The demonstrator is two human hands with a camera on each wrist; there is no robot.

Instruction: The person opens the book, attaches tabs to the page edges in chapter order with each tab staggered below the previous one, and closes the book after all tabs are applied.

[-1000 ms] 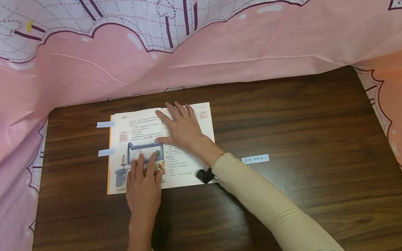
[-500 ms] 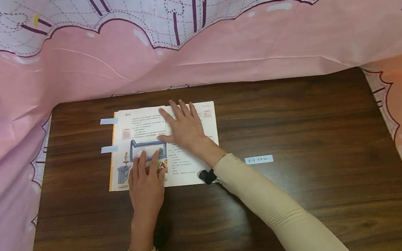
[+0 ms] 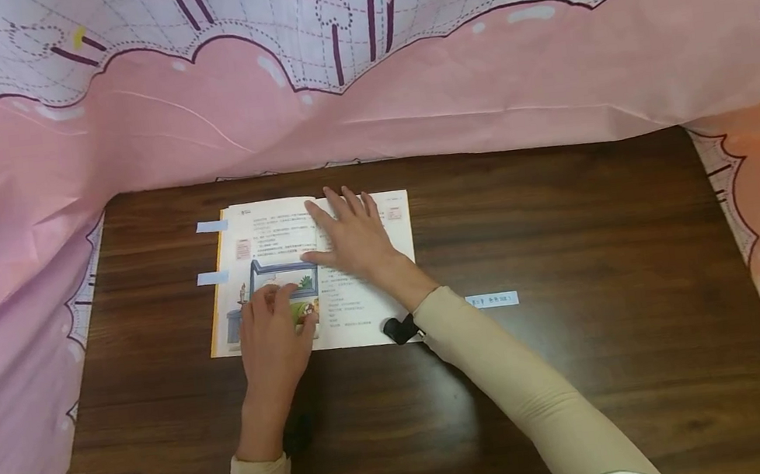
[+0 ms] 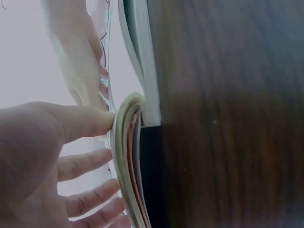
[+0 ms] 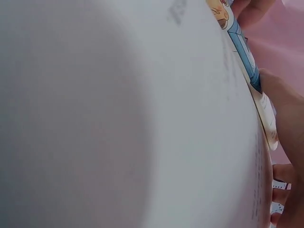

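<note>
A book (image 3: 360, 306) lies open on the dark wooden table, with printed text and a coloured picture on its left page. My left hand (image 3: 273, 351) is over the lower part of that page, fingers spread and slightly bent. In the left wrist view its thumb and fingertips touch the page beside the rounded hump of pages (image 4: 126, 137) at the spine. My right hand (image 3: 360, 243) rests spread across the upper middle of the book, thumb pointing left over the spine. The right wrist view shows the right page (image 5: 199, 118) bulging close to the camera.
Two pale blue paper tabs (image 3: 212, 226) stick out from the book's left edge. Right of the book, a pale blue strip with handwriting (image 3: 493, 300) lies on the table (image 3: 599, 243). Pink patterned cloth (image 3: 441, 97) hangs behind and at both sides.
My left hand's fingers have bent and drawn back a little, uncovering more of the picture. My right hand keeps its place on the book. The whole view has shifted slightly.
</note>
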